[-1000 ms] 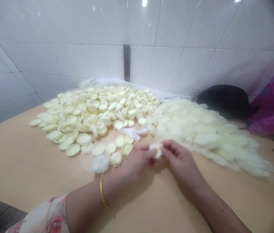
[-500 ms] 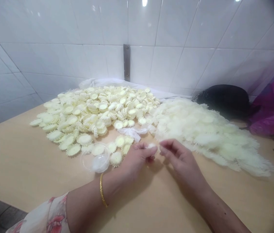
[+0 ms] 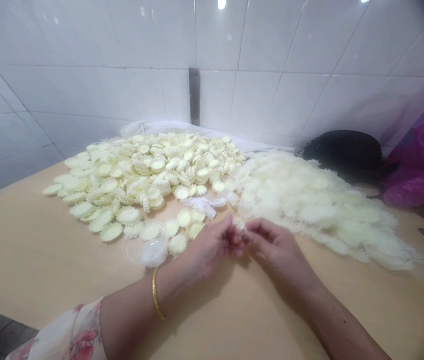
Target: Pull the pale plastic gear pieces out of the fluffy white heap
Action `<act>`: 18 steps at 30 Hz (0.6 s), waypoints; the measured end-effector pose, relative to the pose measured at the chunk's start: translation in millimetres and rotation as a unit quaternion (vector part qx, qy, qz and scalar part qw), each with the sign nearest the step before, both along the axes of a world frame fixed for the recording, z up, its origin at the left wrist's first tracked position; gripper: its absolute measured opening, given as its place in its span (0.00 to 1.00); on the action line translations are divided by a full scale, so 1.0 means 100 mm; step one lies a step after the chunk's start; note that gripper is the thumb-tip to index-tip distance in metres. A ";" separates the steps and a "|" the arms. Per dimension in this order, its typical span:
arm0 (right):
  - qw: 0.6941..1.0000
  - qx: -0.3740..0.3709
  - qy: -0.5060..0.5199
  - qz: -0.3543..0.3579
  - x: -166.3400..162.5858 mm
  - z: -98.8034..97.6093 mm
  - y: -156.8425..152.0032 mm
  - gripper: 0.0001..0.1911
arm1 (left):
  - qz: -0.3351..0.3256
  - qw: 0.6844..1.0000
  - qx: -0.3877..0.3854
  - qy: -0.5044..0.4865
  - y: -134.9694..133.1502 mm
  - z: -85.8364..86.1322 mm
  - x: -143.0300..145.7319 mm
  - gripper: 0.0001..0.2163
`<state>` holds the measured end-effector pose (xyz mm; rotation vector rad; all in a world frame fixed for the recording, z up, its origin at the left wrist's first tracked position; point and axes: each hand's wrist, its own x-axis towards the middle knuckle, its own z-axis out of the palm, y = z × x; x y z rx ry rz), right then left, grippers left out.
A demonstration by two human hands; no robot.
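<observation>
My left hand [image 3: 212, 245] and my right hand [image 3: 275, 245] meet fingertip to fingertip over the wooden table [image 3: 46, 260]. Both are pinched closed on one small cream piece [image 3: 239, 223], mostly hidden by the fingers. A gold bangle sits on my left wrist. Just left of my left hand lie a few loose cream toothed discs [image 3: 178, 243] and a clear round lid [image 3: 146, 247]. Beyond the hands a large heap of toothed discs [image 3: 147, 170] spreads at the left, and a heap of paler fringed pieces [image 3: 309, 200] spreads at the right.
A white tiled wall rises behind the table, with a dark metal strip [image 3: 194, 96]. A black bag [image 3: 347, 152] and a pink plastic bag [image 3: 422, 160] lie at the far right. A scrap of white plastic [image 3: 202, 202] lies between the heaps.
The fringed piece showed open between my fingertips a second ago. My right hand let go of it briefly, then returned, and now both hands pinch it, mostly covered.
</observation>
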<state>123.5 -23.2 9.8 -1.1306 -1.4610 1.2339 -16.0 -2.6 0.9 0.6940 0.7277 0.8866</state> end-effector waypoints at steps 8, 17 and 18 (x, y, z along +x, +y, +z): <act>0.999 0.008 -0.035 0.007 0.02 0.00 0.00 0.10 | 0.047 0.996 0.021 0.071 -0.06 0.09 0.03 0.07; 0.988 0.025 -0.129 -0.077 0.00 -0.01 0.00 0.10 | 0.024 0.983 0.096 0.156 -0.11 0.08 0.03 0.07; 0.983 0.034 -0.150 -0.099 -0.01 -0.01 -0.01 0.10 | 0.029 0.981 0.099 0.162 -0.12 0.07 0.03 0.07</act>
